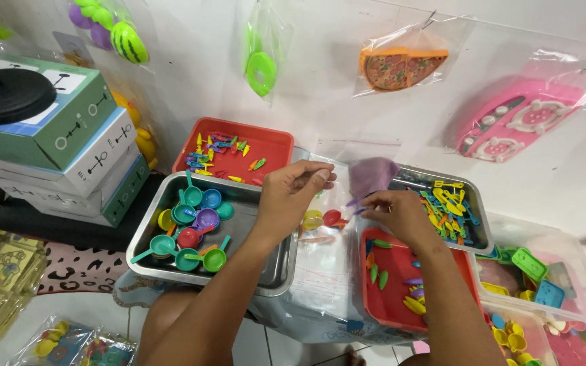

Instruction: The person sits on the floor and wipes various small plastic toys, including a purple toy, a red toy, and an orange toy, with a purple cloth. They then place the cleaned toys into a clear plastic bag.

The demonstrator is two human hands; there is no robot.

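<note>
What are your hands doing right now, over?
Left hand pinching clear plastic bag open. Right hand at bag mouth, fingers closed. Small toy pans inside bag. Nothing blocking.

Purple item (372, 176) by right hand (401, 213): blurred, unclear.

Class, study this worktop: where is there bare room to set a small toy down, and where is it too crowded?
Free: the right half of the steel tray, beside its plastic toy pans; the right part of the far red tray; the near-left floor of the near red tray. Crowded: the steel tray of toy cutlery, and the clear plastic bag under the left hand and right hand.
</note>
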